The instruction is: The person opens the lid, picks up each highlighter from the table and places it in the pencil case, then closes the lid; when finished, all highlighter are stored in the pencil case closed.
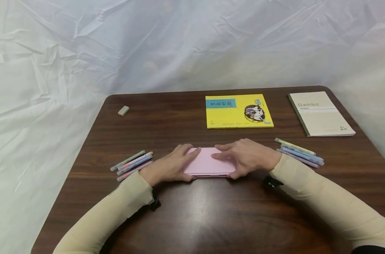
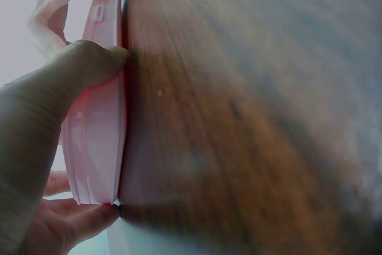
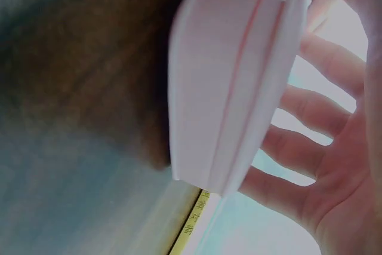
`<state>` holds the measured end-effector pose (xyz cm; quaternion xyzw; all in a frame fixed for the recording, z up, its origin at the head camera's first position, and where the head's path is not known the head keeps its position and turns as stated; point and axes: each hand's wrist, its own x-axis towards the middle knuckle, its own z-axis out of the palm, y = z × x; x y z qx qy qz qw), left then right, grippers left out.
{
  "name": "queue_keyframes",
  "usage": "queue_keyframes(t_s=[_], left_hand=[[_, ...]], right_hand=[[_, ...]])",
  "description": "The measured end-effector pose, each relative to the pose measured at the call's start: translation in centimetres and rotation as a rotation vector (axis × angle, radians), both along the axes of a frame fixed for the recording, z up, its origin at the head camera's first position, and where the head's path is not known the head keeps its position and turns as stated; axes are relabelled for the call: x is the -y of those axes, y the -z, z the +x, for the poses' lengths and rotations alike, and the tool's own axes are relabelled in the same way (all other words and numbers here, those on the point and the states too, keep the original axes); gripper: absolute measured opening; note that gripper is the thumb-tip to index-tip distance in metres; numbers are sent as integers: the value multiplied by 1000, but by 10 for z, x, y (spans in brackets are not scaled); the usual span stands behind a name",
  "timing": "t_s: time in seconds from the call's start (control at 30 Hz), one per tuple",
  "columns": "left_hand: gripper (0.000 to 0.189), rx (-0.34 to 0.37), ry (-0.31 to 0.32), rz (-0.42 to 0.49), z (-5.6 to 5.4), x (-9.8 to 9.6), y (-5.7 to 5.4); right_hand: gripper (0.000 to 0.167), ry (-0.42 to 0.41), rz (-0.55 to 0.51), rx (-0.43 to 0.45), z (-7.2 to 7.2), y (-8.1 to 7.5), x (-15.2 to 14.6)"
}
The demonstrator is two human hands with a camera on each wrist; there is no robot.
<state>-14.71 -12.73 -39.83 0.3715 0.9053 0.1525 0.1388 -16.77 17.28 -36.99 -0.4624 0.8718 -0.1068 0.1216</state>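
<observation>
A closed pink plastic pencil case (image 1: 209, 163) lies flat on the dark wooden table, with a small latch on its near side. My left hand (image 1: 171, 164) grips its left end, thumb at the near edge and fingers over the top toward the far edge. At the right end, my right hand (image 1: 248, 157) holds it the same way, with some fingers lying across the lid. The left wrist view shows the case's side (image 2: 95, 141) with the left thumb against it. In the right wrist view the rounded end (image 3: 209, 88) appears beside the spread right fingers.
Several pens lie left (image 1: 133, 164) and right (image 1: 300, 153) of the case. Behind it is a yellow booklet (image 1: 227, 116), with a cream notebook (image 1: 323, 116) at the far right and an eraser (image 1: 124, 110) at the far left. White sheeting (image 1: 179, 46) hangs beyond the table.
</observation>
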Motion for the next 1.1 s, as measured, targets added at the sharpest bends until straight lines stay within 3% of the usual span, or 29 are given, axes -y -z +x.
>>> queue_keyframes(t_s=[0.17, 0.33, 0.53, 0.73, 0.9, 1.1], left_hand=[[99, 23, -14, 36, -1, 2, 0], [100, 36, -48, 136, -2, 5, 4], [120, 51, -143, 294, -3, 7, 13], [144, 104, -263, 334, 1, 4, 19], [153, 114, -321, 382, 5, 4, 24], [155, 111, -284, 457, 6, 5, 28]], right_hand=[[66, 1, -52, 67, -5, -8, -4], [59, 19, -103, 170, -12, -12, -10], [49, 38, -174, 207, -20, -12, -20], [30, 152, -236, 280, -27, -23, -28], [21, 254, -319, 227, -39, -25, -31], [26, 380, -361, 87, -56, -18, -27]])
